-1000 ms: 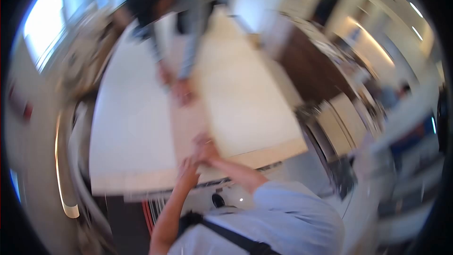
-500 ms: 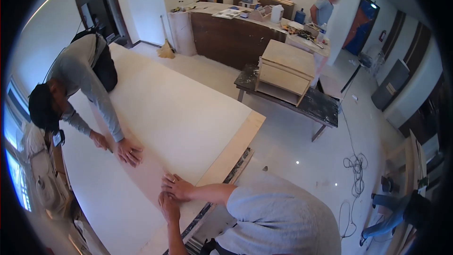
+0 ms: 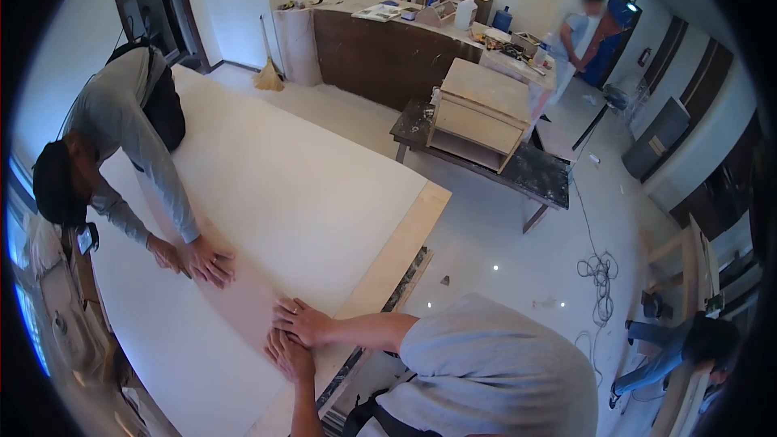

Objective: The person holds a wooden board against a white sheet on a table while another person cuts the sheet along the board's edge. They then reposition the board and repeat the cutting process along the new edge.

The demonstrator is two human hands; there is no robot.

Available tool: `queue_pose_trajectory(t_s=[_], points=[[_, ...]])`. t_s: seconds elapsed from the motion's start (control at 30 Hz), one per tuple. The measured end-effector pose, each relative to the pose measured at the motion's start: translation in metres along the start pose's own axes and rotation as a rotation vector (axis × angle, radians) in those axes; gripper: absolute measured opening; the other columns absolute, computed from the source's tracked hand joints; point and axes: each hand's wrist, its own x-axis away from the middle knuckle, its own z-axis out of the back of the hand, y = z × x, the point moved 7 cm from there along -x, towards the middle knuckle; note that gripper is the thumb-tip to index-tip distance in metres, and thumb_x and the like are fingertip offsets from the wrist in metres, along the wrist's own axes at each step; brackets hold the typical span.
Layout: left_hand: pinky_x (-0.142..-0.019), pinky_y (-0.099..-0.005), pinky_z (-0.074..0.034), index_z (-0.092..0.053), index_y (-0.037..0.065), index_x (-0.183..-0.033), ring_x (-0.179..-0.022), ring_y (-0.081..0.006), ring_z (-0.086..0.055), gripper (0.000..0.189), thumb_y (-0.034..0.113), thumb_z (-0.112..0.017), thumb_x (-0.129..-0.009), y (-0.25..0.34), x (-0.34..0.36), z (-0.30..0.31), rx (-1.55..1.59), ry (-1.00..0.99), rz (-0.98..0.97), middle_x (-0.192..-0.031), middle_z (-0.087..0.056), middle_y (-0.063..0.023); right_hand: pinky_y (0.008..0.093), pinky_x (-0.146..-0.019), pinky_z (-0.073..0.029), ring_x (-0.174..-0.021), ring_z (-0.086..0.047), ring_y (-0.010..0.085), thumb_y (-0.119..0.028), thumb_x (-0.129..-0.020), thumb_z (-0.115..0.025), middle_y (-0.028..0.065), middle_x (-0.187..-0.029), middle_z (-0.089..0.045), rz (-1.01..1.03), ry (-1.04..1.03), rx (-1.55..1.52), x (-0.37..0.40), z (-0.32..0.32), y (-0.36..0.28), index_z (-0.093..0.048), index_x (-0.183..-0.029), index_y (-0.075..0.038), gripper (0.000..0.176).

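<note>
My right hand [image 3: 300,322] lies flat with fingers spread on a long pinkish-brown strip of board [image 3: 243,301]. My left hand [image 3: 289,354] rests right beside it, fingers stretched out and pressing the same strip near its close end. Beneath the strip is a large white sheet [image 3: 283,170] with a bare wood band [image 3: 396,239] along its right end. On the far left a co-worker [image 3: 121,105] bends over the sheet, one hand [image 3: 212,263] flat on the strip. The co-worker's other hand [image 3: 165,254] is closed at the strip's edge around a small, thin tool.
A wooden cabinet box [image 3: 479,113] stands on a dark low bench [image 3: 526,178]. Behind it runs a counter [image 3: 388,48] with tools. A broom [image 3: 268,74] leans at the wall. A coiled cable [image 3: 599,275] lies on the floor. Other people are at the back right and lower right.
The view has shifted slightly. The person at the back has turned and moved right, toward the blue door. My hands stay on the strip, and the co-worker's hands hold nearly the same place.
</note>
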Motion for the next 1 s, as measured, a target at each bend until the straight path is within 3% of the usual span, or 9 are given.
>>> queue_pose_trajectory(t_s=[0.3,0.57,0.63,0.7,0.73,0.77,0.8,0.83,1.0], points=[[-0.116,-0.0573,-0.024,-0.054,0.002,-0.132,-0.137,-0.0343,-0.042,0.039,0.016,-0.052,-0.095,-0.003,0.002,-0.004,-0.009,0.049,-0.023,-0.141,-0.052,-0.0154,0.0559,-0.118,-0.021,-0.149,-0.021,0.0341,-0.042,-0.097,-0.048,0.0124,-0.156,-0.035,0.019,0.037,0.052,-0.001,-0.009,0.004,-0.050,-0.142,-0.015,0.053],[-0.116,-0.0535,-0.026,-0.057,0.005,-0.131,-0.136,-0.0321,-0.043,0.039,0.020,-0.054,-0.095,-0.010,0.002,-0.009,-0.017,0.083,-0.067,-0.141,-0.053,-0.0147,0.0546,-0.117,-0.024,-0.147,-0.027,0.0339,-0.039,-0.094,-0.051,0.0117,-0.151,-0.042,0.032,0.067,0.062,-0.003,-0.009,0.005,-0.054,-0.137,-0.016,0.049],[-0.115,-0.0512,-0.027,-0.058,0.005,-0.130,-0.137,-0.0321,-0.042,0.039,0.021,-0.055,-0.094,-0.008,0.000,-0.009,0.002,0.022,-0.045,-0.141,-0.052,-0.0146,0.0533,-0.117,-0.024,-0.146,-0.029,0.0333,-0.034,-0.093,-0.053,0.0114,-0.149,-0.045,0.083,0.110,0.035,-0.006,-0.018,0.012,-0.056,-0.135,-0.015,0.046],[-0.113,-0.0478,-0.029,-0.058,0.005,-0.128,-0.135,-0.0309,-0.042,0.038,0.021,-0.056,-0.093,-0.009,-0.001,-0.010,-0.010,0.083,-0.075,-0.141,-0.052,-0.0141,0.0513,-0.118,-0.023,-0.145,-0.033,0.0334,-0.026,-0.092,-0.054,0.0125,-0.147,-0.048,0.085,0.176,0.000,-0.005,-0.008,0.008,-0.056,-0.135,-0.013,0.045],[-0.113,-0.0482,-0.029,-0.059,0.007,-0.128,-0.135,-0.0307,-0.043,0.038,0.021,-0.056,-0.093,-0.007,-0.003,-0.007,0.040,0.113,-0.071,-0.141,-0.052,-0.0135,0.0532,-0.116,-0.025,-0.144,-0.034,0.0315,-0.028,-0.091,-0.054,0.0106,-0.142,-0.052,0.098,0.265,-0.066,-0.007,-0.008,0.010,-0.061,-0.127,-0.014,0.039],[-0.115,-0.0498,-0.027,-0.059,0.008,-0.127,-0.136,-0.0302,-0.043,0.038,0.021,-0.056,-0.092,-0.011,-0.002,-0.011,0.027,0.140,-0.092,-0.141,-0.052,-0.0122,0.0547,-0.116,-0.024,-0.145,-0.031,0.0318,-0.030,-0.093,-0.052,0.0108,-0.147,-0.047,0.146,0.261,-0.129,-0.008,-0.019,0.016,-0.058,-0.132,-0.015,0.043],[-0.116,-0.0510,-0.025,-0.060,0.008,-0.126,-0.137,-0.0292,-0.042,0.037,0.022,-0.057,-0.092,-0.009,-0.002,-0.005,-0.005,0.122,-0.051,-0.140,-0.053,-0.0107,0.0552,-0.116,-0.024,-0.146,-0.030,0.0316,-0.033,-0.095,-0.050,0.0102,-0.150,-0.044,0.103,0.152,0.073,-0.009,-0.017,0.012,-0.056,-0.136,-0.015,0.045],[-0.116,-0.0534,-0.025,-0.061,0.008,-0.125,-0.136,-0.0291,-0.044,0.036,0.022,-0.056,-0.092,-0.011,0.001,-0.009,-0.024,0.139,-0.042,-0.139,-0.054,-0.0104,0.0553,-0.116,-0.024,-0.146,-0.029,0.0320,-0.035,-0.095,-0.050,0.0104,-0.150,-0.043,0.074,0.115,0.068,-0.010,-0.019,0.012,-0.056,-0.137,-0.016,0.046],[-0.115,-0.0554,-0.026,-0.062,0.009,-0.123,-0.136,-0.0292,-0.044,0.034,0.021,-0.055,-0.092,-0.005,0.000,-0.006,-0.015,0.133,0.011,-0.140,-0.054,-0.0096,0.0539,-0.116,-0.027,-0.145,-0.029,0.0332,-0.038,-0.097,-0.049,0.0089,-0.152,-0.041,0.064,0.145,0.133,0.001,0.006,0.001,-0.051,-0.141,-0.018,0.049]])
